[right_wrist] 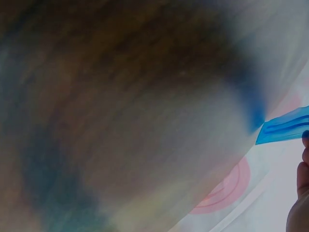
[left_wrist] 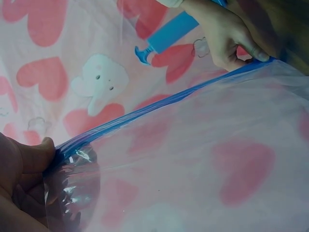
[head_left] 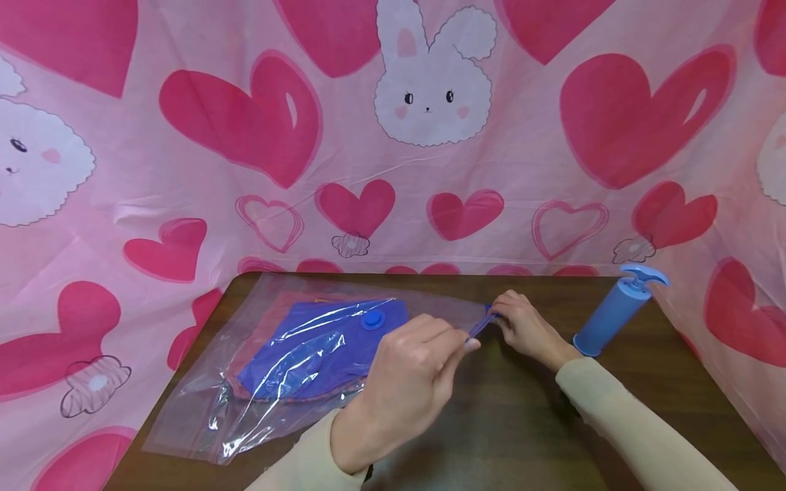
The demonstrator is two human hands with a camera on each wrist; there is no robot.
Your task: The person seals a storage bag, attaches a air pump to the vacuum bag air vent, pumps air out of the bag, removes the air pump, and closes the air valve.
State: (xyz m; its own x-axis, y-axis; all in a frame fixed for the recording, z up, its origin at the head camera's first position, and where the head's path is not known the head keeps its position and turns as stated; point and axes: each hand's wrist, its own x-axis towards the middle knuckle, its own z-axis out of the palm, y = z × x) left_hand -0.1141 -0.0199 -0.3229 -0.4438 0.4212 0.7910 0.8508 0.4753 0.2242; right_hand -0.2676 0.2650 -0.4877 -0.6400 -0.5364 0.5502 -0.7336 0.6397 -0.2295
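Observation:
A clear plastic storage bag with a blue zip edge lies across the table, its zip end lifted. Inside it are folded blue cloth and pink cloth; a round blue valve sits on the bag above the blue cloth. My left hand pinches the near end of the zip edge between thumb and fingers. At the far end, my right hand pinches the same edge. Between both hands the strip looks stretched in the left wrist view. Most of the right wrist view is blurred.
A blue hand pump with a T-shaped handle stands on the brown table, right of my right hand. A pink curtain with hearts and rabbits hangs behind and at both sides.

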